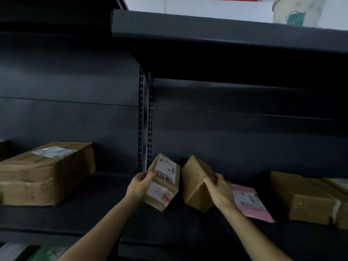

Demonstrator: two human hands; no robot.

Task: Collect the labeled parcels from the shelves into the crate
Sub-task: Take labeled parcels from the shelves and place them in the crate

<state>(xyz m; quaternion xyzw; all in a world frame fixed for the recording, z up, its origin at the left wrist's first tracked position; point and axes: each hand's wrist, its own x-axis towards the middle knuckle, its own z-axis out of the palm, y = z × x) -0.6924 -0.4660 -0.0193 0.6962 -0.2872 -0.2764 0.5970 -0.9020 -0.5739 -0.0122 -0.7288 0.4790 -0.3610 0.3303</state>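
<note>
Two small cardboard parcels sit side by side at the middle of the dark shelf [188,228]. My left hand [140,184] grips the labeled small box [164,178], which is tilted with its white label facing up. My right hand [219,191] grips the plain brown box [196,181], also tilted; no label shows on its visible faces. The two boxes almost touch. No crate is in view.
A large labeled carton [47,172] lies at the left of the shelf. A pink mailer [250,202] lies under my right wrist, and more brown boxes [305,196] stand at the right. An upper shelf [226,29] overhangs, with a pale bucket [297,12] on it. Green packages [47,253] show below left.
</note>
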